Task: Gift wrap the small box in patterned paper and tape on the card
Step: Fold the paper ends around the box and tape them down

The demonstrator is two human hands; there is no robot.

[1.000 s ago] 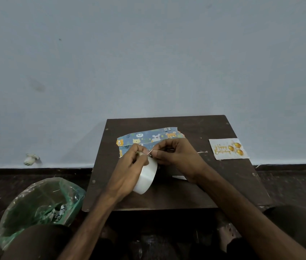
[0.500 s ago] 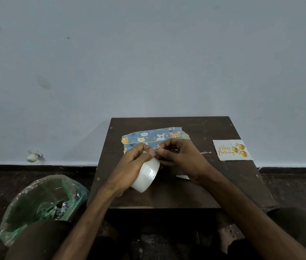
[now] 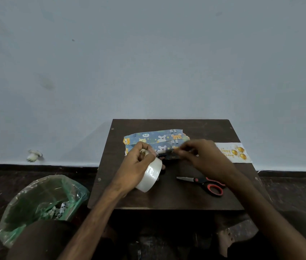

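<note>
Between the two sets of fingers runs a short tape strip, clear and drawn out, which explains both grips. The left hand is curled round the tape roll, thumb over the top and fingers at the core. Held that way, the roll serves as an anchor and can turn as tape comes off. The right hand has thumb and forefinger pinched on what looks like the free end of the tape strip, though blur hides the exact contact; its other fingers are loosely bent. Just beyond both sets of fingertips, and partly under them, lies the patterned paper with its animal print, folded over on itself. The small box does not show; presumably it sits inside the fold. Holding the strip right over the seam would let it go down onto the overlap without a reach. Nearer than the right fingers, beside the wrist, the scissors lie on the wooden table, blades pointing toward the roll, handy for the cut. The birthday card waits just right of the right knuckles, away from the tape and not yet attached
</note>
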